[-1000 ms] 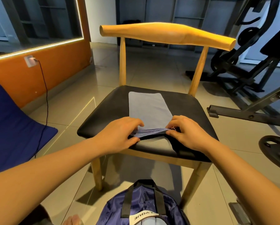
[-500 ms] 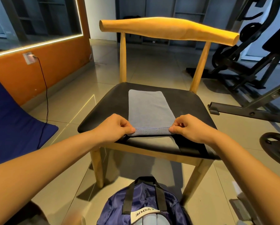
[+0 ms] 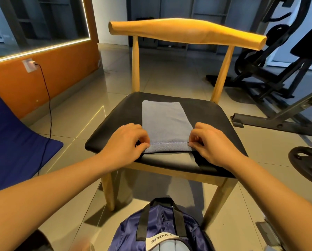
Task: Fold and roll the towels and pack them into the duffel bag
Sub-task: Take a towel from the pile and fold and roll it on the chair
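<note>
Change: the near edge of the towel (image 3: 165, 120), lifted 1 second ago, is now turned over.
Hands: left hand (image 3: 126, 142) and right hand (image 3: 211, 142) each pinch 1 end.
Place: on the chair seat (image 3: 215, 120), duffel bag (image 3: 162, 230) below.
Meaning: rolling is likely starting.

towel look: grey-blue towel (image 3: 165, 122), folded into one long narrow strip, stitched hem showing.
towel pose: flat, running front to back along the middle of the chair seat (image 3: 119, 124); far end just short of the seat's back edge.
towel near end: turned over on itself into a short first fold, near the seat's front edge.
towel grip: left hand (image 3: 128, 142) pinches the near left corner, right hand (image 3: 211, 142) the near right corner.
bag look: duffel bag (image 3: 157, 216), shiny navy-purple, black webbing handles, white label.
bag place: on the floor, below the seat's front edge.
</note>
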Motion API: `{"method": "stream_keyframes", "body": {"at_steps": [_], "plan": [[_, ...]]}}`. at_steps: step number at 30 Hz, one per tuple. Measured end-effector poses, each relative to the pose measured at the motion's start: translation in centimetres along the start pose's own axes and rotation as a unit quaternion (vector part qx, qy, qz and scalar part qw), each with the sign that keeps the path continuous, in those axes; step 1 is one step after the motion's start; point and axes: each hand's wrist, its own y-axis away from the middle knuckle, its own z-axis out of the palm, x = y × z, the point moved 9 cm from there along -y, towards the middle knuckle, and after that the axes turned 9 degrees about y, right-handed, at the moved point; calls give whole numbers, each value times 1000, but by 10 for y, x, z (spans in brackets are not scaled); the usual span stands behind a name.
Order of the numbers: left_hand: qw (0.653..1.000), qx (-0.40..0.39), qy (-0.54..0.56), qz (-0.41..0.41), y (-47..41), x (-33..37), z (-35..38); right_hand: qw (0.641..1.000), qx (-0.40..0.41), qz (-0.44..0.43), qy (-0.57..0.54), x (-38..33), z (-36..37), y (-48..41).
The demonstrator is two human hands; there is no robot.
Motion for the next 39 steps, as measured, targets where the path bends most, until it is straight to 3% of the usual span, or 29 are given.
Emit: {"method": "stream_keyframes", "body": {"at_steps": [5,9,16,21,24,27,30,35,37,39], "plan": [[969,1,-168,181,17,17,15,992,40,-71,97,-13,5,15],[959,-17,-217,184,21,19,25,990,29,-79,109,-12,8,21],[992,11,-111,63,9,-2,15,993,13,-31,110,-4,16,10],[996,-30,-75,-24,4,-18,17,993,-68,-2,92,-1,18,-1],[992,-77,-53,-82,-3,-29,22,987,-141,75,-31,11,24,-8],[985,-98,1,-139,-12,-42,23,958,-189,144,-160,20,28,-12],[981,-119,-4,-151,-19,-45,24,943,-212,190,-171,26,31,-15],[991,-45,-41,-115,-25,-37,9,968,-142,188,-88,36,20,-22],[996,-10,-88,-29,-24,-19,2,987,-83,119,-75,23,11,-24],[982,2,-158,107,-18,1,5,998,-43,44,-24,6,6,-22]]}}
